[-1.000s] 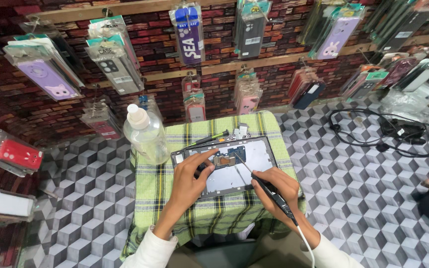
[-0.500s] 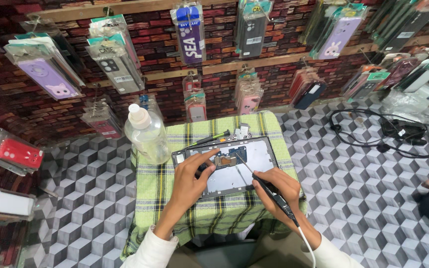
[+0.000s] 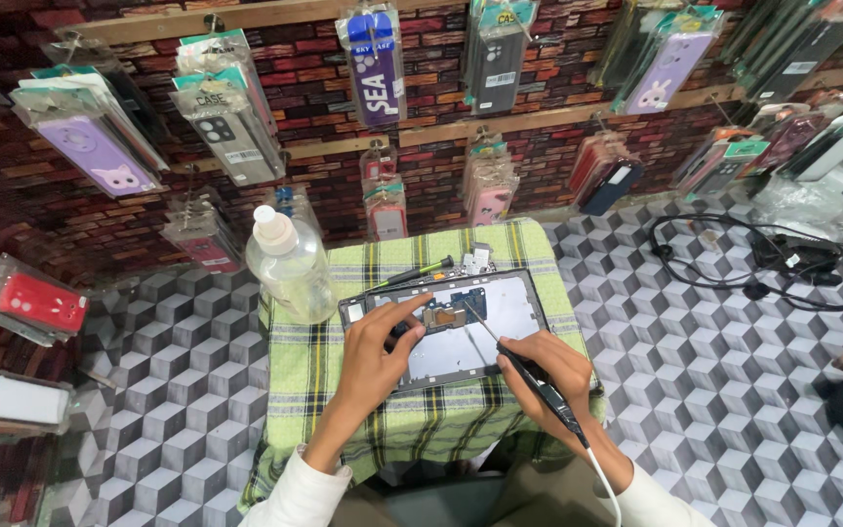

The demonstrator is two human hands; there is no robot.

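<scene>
Two walls of brick-pattern paper and cube-pattern floor [image 3: 168, 390] frame the scene, with packaged phone cases [image 3: 100, 146] hanging on wooden rails along the bricks. Below them stands a small table under a green checked cloth [image 3: 314, 371]. On the cloth lies an opened tablet [image 3: 509, 312], back cover off, its grey inner plate and a small circuit board showing. A clear plastic bottle [image 3: 290, 263] with a white cap stands upright just beside the tablet's left end. A coiled black cable [image 3: 763, 259] lies on the floor, well apart to the right. The left hand [image 3: 373, 356] rests on the tablet's left part, fingers pressing down on it and clasping nothing. The right hand [image 3: 553, 376] is clenched around a black corded tool [image 3: 529, 376], held like a pen, its thin tip reaching the circuit board. A green-handled screwdriver [image 3: 417, 273] lies on the cloth just behind the tablet.
</scene>
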